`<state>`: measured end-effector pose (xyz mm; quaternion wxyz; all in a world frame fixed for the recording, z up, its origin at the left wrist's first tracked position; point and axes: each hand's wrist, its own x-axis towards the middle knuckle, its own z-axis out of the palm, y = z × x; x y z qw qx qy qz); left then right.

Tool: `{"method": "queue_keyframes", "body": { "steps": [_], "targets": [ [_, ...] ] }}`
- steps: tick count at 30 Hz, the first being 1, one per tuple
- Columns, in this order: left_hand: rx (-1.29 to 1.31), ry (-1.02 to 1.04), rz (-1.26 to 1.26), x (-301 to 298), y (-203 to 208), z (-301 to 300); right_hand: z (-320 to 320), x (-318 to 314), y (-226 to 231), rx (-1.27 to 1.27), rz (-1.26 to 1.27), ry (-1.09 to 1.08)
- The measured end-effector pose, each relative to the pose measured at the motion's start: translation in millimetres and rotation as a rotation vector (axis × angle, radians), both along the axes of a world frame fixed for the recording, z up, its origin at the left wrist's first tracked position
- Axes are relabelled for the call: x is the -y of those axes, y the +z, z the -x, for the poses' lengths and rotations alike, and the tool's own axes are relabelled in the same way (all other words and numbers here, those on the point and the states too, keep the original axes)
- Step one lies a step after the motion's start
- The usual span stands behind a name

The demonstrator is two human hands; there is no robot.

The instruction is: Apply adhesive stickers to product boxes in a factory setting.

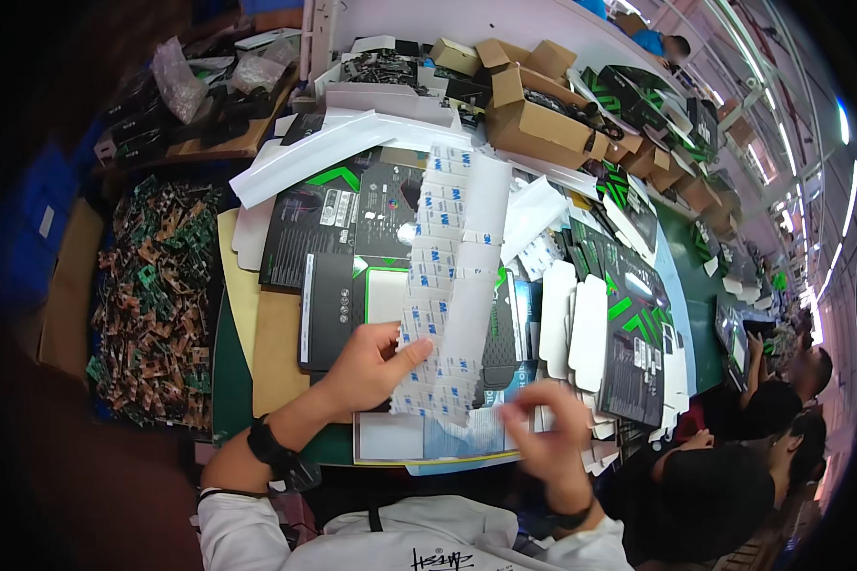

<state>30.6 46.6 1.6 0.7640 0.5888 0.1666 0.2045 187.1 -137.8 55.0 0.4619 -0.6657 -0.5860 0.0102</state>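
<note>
My left hand is closed on a long white sheet of adhesive backing paper with blue print, the thumb lying over its left edge. The sheet stands lengthwise above the table and has a fold or seam down its middle. Just right of its lower end is my right hand, apart from it. Its fingers are curled with thumb and forefinger close together; blur hides whatever they may hold. Behind the sheet, partly covered, lies a black box panel with green edging.
Flattened black and green cartons pile up at the right. A bin of small circuit pieces stands at the left. Open brown cardboard boxes and white paper strips lie at the back. Other people sit at the right.
</note>
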Motion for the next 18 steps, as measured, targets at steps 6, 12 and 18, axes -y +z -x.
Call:
{"method": "queue_keyframes", "body": {
  "steps": [6, 12, 18],
  "targets": [
    [0.013, -0.026, -0.004, -5, -8, 4, 19, -69, -29, -0.257, 0.221, 0.052],
    [0.037, -0.085, 0.048, -7, 1, 7, 11, -53, -46, -0.588, 0.155, 0.274],
    [-0.010, -0.159, 0.041, -5, 7, 12, 16, -51, -24, -0.291, 0.121, 0.323]
  ]
}}
